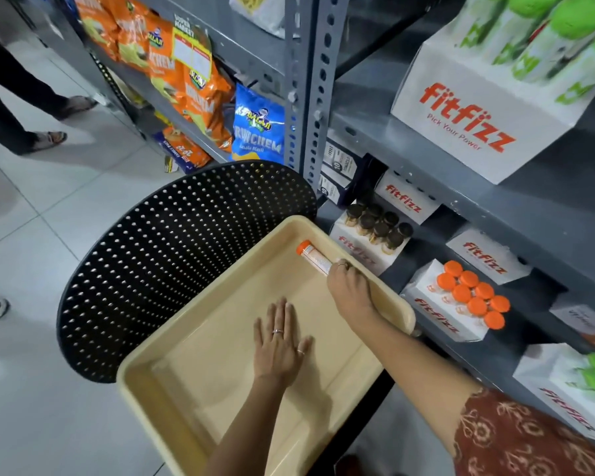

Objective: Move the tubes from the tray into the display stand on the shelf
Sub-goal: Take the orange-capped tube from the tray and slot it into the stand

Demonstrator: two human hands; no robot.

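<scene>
Nearest, at lower centre of the frame, the left hand (279, 341) lies flat on the bare floor of the tray (193, 383), fingers (282, 314) spread and holding nothing. Just beyond it, right of centre, the right hand (349, 286) is closed on the lower end of the tube (315, 259), the only one in the tray, by its far right rim. The tube's long axis runs up-left from that grip, orange cap away from the hand. Farther right, on the shelf (488, 345), the stand (437, 310) of orange-capped tubes sits nearer the right hand, so the tube probably wants swinging upright, cap uppermost.
</scene>
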